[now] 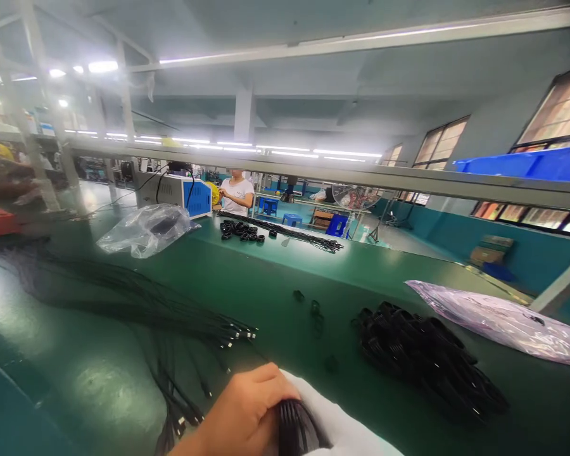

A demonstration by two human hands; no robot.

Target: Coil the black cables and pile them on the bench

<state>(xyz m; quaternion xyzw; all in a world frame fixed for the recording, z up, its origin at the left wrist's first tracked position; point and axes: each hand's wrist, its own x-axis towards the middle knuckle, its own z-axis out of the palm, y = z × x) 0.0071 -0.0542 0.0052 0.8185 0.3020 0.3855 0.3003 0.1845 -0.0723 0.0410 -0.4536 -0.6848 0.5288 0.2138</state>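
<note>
My left hand is at the bottom edge of the view, its fingers wrapped round a black coiled cable bundle. A piece of white fabric lies right behind the bundle. My right hand is out of sight. Loose black cables with plug ends spread across the green table just left of my hand. A heap of coiled black cables lies to the right.
A clear plastic bag lies at the far left and a purplish plastic bag at the right. A grey and blue machine stands at the back. Further along, a person in a white shirt works beside more cable coils.
</note>
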